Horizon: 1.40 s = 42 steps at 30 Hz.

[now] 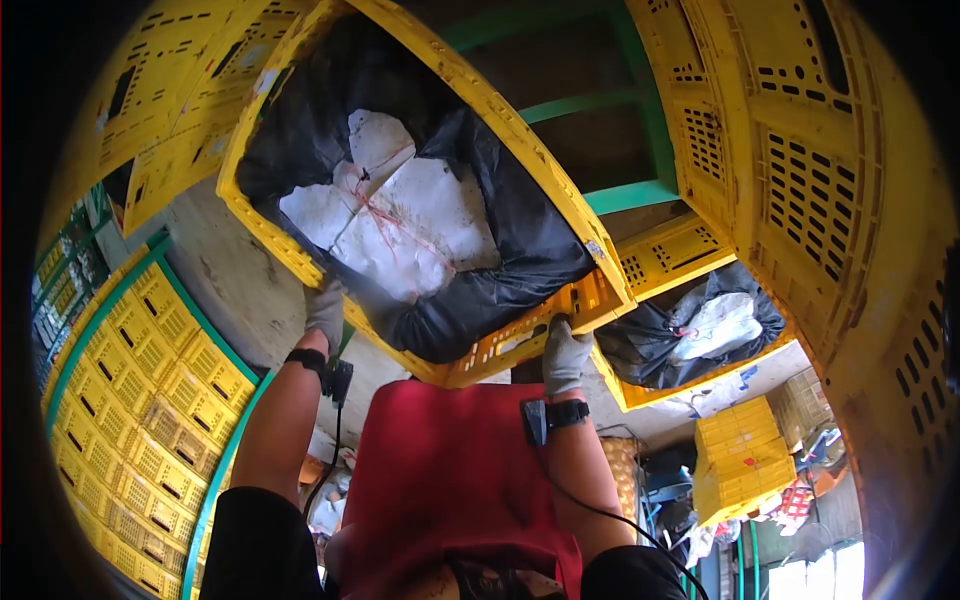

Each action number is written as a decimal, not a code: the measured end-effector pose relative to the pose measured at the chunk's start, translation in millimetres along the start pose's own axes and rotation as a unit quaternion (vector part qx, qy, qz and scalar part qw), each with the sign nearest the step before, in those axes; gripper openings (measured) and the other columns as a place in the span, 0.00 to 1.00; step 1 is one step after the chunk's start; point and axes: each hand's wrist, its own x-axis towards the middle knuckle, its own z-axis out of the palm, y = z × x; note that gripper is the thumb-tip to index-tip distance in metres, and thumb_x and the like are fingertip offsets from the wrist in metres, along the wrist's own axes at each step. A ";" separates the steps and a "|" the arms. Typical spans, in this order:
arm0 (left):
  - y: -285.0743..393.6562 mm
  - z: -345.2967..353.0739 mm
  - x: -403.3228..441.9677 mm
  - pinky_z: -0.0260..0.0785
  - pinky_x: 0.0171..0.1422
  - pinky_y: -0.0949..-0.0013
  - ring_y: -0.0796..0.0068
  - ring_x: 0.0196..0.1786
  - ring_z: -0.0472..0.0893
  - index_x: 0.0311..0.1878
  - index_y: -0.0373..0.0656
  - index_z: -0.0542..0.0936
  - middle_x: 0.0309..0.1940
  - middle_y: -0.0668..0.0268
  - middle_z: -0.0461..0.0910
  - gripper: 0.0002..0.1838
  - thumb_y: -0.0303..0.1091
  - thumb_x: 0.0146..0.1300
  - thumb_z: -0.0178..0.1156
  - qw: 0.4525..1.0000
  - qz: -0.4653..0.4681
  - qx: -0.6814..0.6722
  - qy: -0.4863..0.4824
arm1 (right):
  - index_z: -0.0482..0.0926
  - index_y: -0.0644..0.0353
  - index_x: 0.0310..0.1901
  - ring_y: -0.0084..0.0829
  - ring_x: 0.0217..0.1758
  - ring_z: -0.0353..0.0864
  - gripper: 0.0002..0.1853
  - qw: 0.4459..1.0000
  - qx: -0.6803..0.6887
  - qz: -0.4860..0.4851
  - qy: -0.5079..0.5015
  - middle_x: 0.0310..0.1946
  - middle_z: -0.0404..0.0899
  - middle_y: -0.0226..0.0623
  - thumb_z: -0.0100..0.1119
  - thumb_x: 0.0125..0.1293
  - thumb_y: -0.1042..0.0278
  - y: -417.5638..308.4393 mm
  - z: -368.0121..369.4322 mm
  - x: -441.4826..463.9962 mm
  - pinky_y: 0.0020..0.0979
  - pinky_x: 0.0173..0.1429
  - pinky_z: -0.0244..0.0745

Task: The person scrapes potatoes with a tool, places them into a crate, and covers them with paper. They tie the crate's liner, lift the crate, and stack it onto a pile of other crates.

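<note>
A large yellow plastic crate (505,125) hangs tilted in front of me, lined with black plastic sheeting (535,245). Inside it lies a white bundle (430,205) tied with thin reddish string; what it wraps is hidden. My left hand (325,308), in a grey glove, grips the crate's left side near the close corner, fingers partly hidden. At the near end wall, by the right corner, my right hand (567,355), gloved too, has its fingers hooked on the crate. Both wrists carry black straps with small devices.
A second yellow crate (615,378) with black lining and a white bundle (720,325) sits to the right. Tall stacked yellow crates (810,190) rise along the right. More stacks (140,410) stand at left beside green frames. A green metal frame (630,195) lies beyond.
</note>
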 end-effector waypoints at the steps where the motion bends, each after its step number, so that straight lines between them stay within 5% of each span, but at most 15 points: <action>1: 0.8 9.0 -0.7 0.71 0.55 0.64 0.70 0.43 0.76 0.51 0.48 0.76 0.40 0.68 0.74 0.12 0.29 0.66 0.62 0.999 -0.016 -0.004 0.036 | 0.78 0.63 0.50 0.25 0.34 0.81 0.11 1.000 -0.012 -0.013 -0.001 0.37 0.81 0.32 0.56 0.68 0.76 1.1 -0.5 1.6 0.29 0.40 0.79; 2: 3.5 20.7 -3.1 0.70 0.50 0.67 0.71 0.38 0.74 0.43 0.50 0.75 0.35 0.69 0.73 0.06 0.32 0.66 0.62 0.997 -0.031 -0.009 0.071 | 0.77 0.64 0.51 0.27 0.33 0.83 0.10 0.999 -0.024 -0.027 -0.004 0.37 0.81 0.34 0.55 0.68 0.77 5.0 -2.0 4.0 0.30 0.39 0.80; 10: -6.3 69.8 -12.0 0.70 0.45 0.70 0.78 0.37 0.74 0.47 0.52 0.76 0.36 0.73 0.73 0.06 0.33 0.69 0.60 0.997 0.021 0.058 0.039 | 0.80 0.65 0.52 0.24 0.41 0.83 0.15 0.994 -0.096 0.040 -0.034 0.40 0.84 0.36 0.62 0.70 0.64 -9.3 -12.2 11.4 0.28 0.44 0.78; 12: -21.7 41.7 -1.3 0.70 0.48 0.71 0.78 0.38 0.75 0.48 0.54 0.78 0.37 0.73 0.75 0.06 0.39 0.72 0.62 0.999 0.001 0.048 0.025 | 0.86 0.66 0.44 0.30 0.32 0.87 0.27 0.907 -0.370 0.163 -0.120 0.30 0.86 0.37 0.57 0.72 0.44 -62.9 -19.4 2.5 0.32 0.41 0.80; 14: -39.3 3.3 38.8 0.72 0.45 0.70 0.78 0.38 0.77 0.49 0.52 0.78 0.39 0.74 0.77 0.07 0.39 0.73 0.61 1.000 -0.008 0.020 0.008 | 0.87 0.64 0.40 0.31 0.27 0.86 0.31 0.836 -0.509 0.139 -0.153 0.25 0.85 0.37 0.55 0.70 0.37 -99.4 -19.2 0.3 0.34 0.38 0.81; 15: -37.1 7.0 40.7 0.73 0.43 0.70 0.78 0.39 0.78 0.50 0.50 0.79 0.40 0.74 0.78 0.08 0.39 0.73 0.60 1.000 -0.011 0.006 -0.001 | 0.88 0.62 0.40 0.41 0.32 0.89 0.31 0.768 -0.609 0.118 -0.161 0.29 0.87 0.46 0.51 0.71 0.38 -146.4 4.1 -13.9 0.42 0.42 0.82; 16: -40.8 12.0 39.7 0.73 0.43 0.70 0.78 0.39 0.78 0.50 0.50 0.79 0.40 0.74 0.78 0.08 0.39 0.73 0.60 1.000 -0.011 -0.005 -0.006 | 0.88 0.62 0.39 0.55 0.41 0.88 0.30 0.707 -0.694 -0.047 -0.127 0.35 0.88 0.53 0.47 0.71 0.41 -140.1 -5.6 1.2 0.49 0.49 0.82; 18: -30.6 57.5 20.3 0.64 0.32 0.74 0.81 0.32 0.69 0.48 0.51 0.74 0.33 0.76 0.70 0.04 0.34 0.73 0.57 0.992 0.064 0.104 0.039 | 0.87 0.63 0.40 0.62 0.50 0.84 0.28 0.691 -0.717 -0.090 -0.024 0.41 0.86 0.57 0.47 0.71 0.43 -199.5 50.6 -14.5 0.53 0.55 0.79; 20: -37.3 57.2 25.8 0.63 0.31 0.74 0.82 0.29 0.69 0.50 0.51 0.73 0.32 0.76 0.71 0.07 0.37 0.74 0.57 0.976 0.101 0.188 0.047 | 0.86 0.61 0.41 0.61 0.51 0.84 0.27 0.739 -0.639 -0.212 -0.029 0.42 0.85 0.59 0.50 0.70 0.42 -230.6 93.4 -3.7 0.52 0.56 0.79; 22: -34.2 60.7 20.1 0.72 0.39 0.70 0.78 0.33 0.76 0.49 0.47 0.79 0.35 0.75 0.74 0.14 0.31 0.61 0.67 0.993 0.101 0.046 0.044 | 0.86 0.59 0.47 0.61 0.52 0.83 0.26 0.709 -0.646 -0.283 -0.012 0.46 0.85 0.58 0.52 0.69 0.41 -247.6 147.5 15.6 0.52 0.57 0.79; 25: -43.3 53.7 18.2 0.72 0.39 0.70 0.77 0.32 0.76 0.49 0.46 0.79 0.34 0.74 0.74 0.15 0.33 0.60 0.68 0.996 0.042 -0.080 0.011 | 0.83 0.56 0.52 0.60 0.54 0.83 0.26 0.633 -0.607 -0.470 -0.098 0.50 0.85 0.55 0.54 0.69 0.41 -237.4 200.5 77.0 0.51 0.57 0.79; 27: -37.3 58.0 11.7 0.71 0.39 0.69 0.76 0.31 0.76 0.46 0.47 0.78 0.32 0.72 0.74 0.13 0.37 0.61 0.68 0.997 0.037 0.021 0.065 | 0.81 0.54 0.55 0.56 0.55 0.84 0.24 0.684 -0.629 -0.356 -0.097 0.53 0.85 0.51 0.56 0.68 0.43 -265.5 269.9 43.9 0.51 0.58 0.80; 34: 13.0 123.6 -47.6 0.70 0.31 0.71 0.77 0.25 0.73 0.37 0.52 0.73 0.24 0.74 0.71 0.06 0.33 0.73 0.58 0.996 -0.017 0.027 0.086 | 0.80 0.49 0.55 0.53 0.55 0.86 0.22 0.620 -0.702 -0.334 -0.103 0.52 0.86 0.45 0.56 0.71 0.42 -247.3 286.7 75.4 0.51 0.57 0.80; 40: 40.2 147.7 -76.7 0.74 0.35 0.66 0.74 0.29 0.75 0.51 0.48 0.71 0.32 0.70 0.73 0.10 0.27 0.71 0.60 0.990 0.027 0.036 0.132 | 0.74 0.48 0.59 0.54 0.55 0.86 0.22 0.612 -0.731 -0.269 -0.140 0.51 0.86 0.47 0.53 0.73 0.43 -259.1 277.3 70.7 0.52 0.57 0.80; 42: 45.2 136.0 -66.1 0.74 0.35 0.66 0.74 0.30 0.75 0.51 0.48 0.71 0.33 0.70 0.74 0.11 0.27 0.70 0.60 0.999 0.002 0.010 0.053 | 0.73 0.48 0.60 0.54 0.55 0.86 0.23 0.605 -0.740 -0.261 -0.131 0.50 0.86 0.48 0.53 0.73 0.43 -263.3 269.7 74.2 0.52 0.56 0.79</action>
